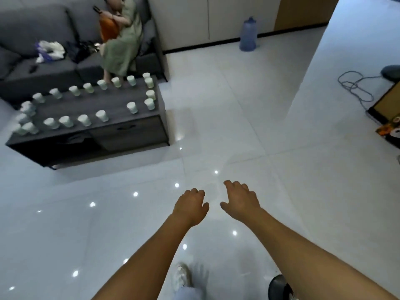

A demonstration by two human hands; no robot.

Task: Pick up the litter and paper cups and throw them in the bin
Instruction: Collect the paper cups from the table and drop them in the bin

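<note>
Two hands out in front of us, both empty: left hand (pixel 190 207) w/ fingers curled loosely under, right hand (pixel 241 201) w/ fingers spread apart, neither gripping anything. Both hang over the glossy white floor (pixel 249 126). We see the paper cups (pixel 84 120) well apart from us, standing upright in rows round the edges of the dark coffee table (pixel 104 100), upper left, in front of a grey sofa (pixel 32 27).

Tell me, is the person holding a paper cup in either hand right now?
No, the left hand and right hand are both empty over the floor, while the paper cups stand on the coffee table.
</note>
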